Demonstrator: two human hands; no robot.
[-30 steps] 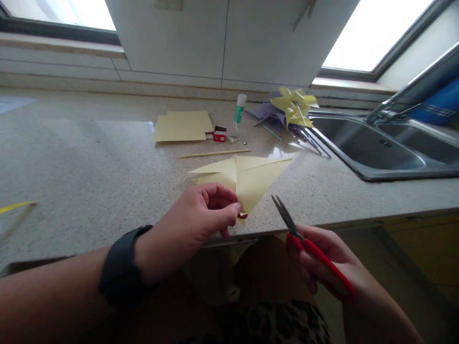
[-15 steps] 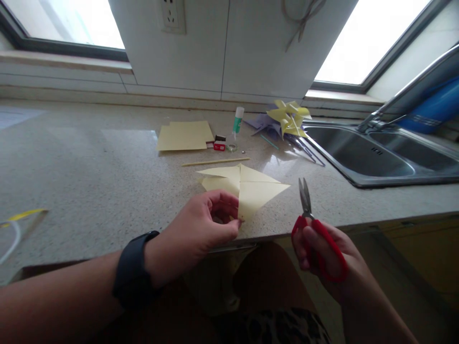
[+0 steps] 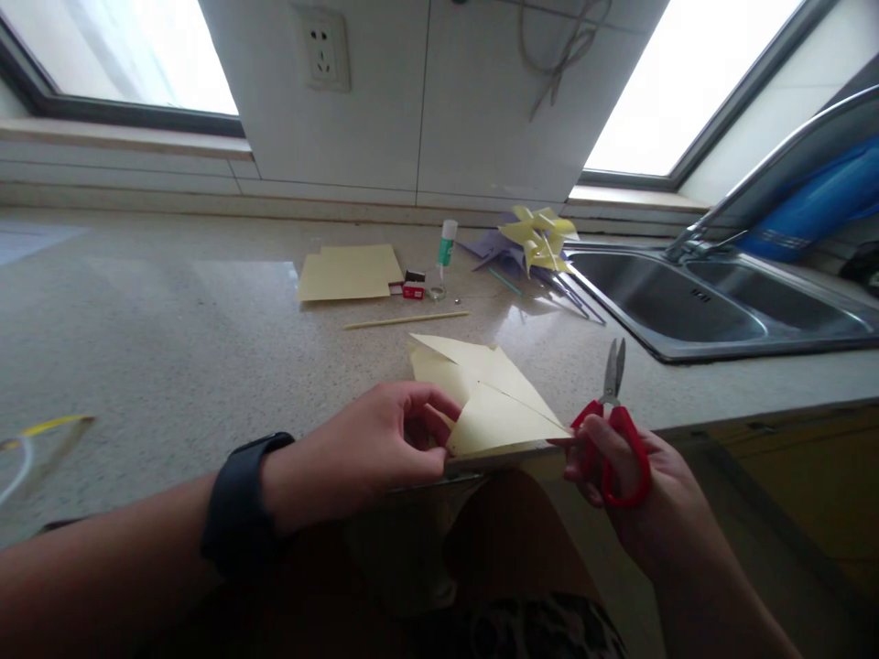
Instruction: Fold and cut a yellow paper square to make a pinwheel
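Note:
My left hand [image 3: 374, 453] pinches the near corner of a folded pale yellow paper [image 3: 491, 403] that lies at the counter's front edge, its cut flaps spread towards the right. A dark watch sits on that wrist. My right hand [image 3: 635, 499] is wrapped round the red handles of small scissors [image 3: 613, 416], just right of the paper. The scissor blades point up and away and are closed together. The paper's right tip almost touches the fingers of my right hand.
On the speckled counter [image 3: 171, 348] lie a stack of yellow sheets [image 3: 349, 272], a thin wooden stick [image 3: 405, 320], a glue stick [image 3: 446, 243], a small red box [image 3: 413, 289] and yellow and purple pinwheels [image 3: 532, 243]. A steel sink [image 3: 693, 307] with tap is at right.
My left hand has turned the paper and brought it down to the counter edge. My right hand swung the scissors from pointing left to pointing upright, closer to the paper.

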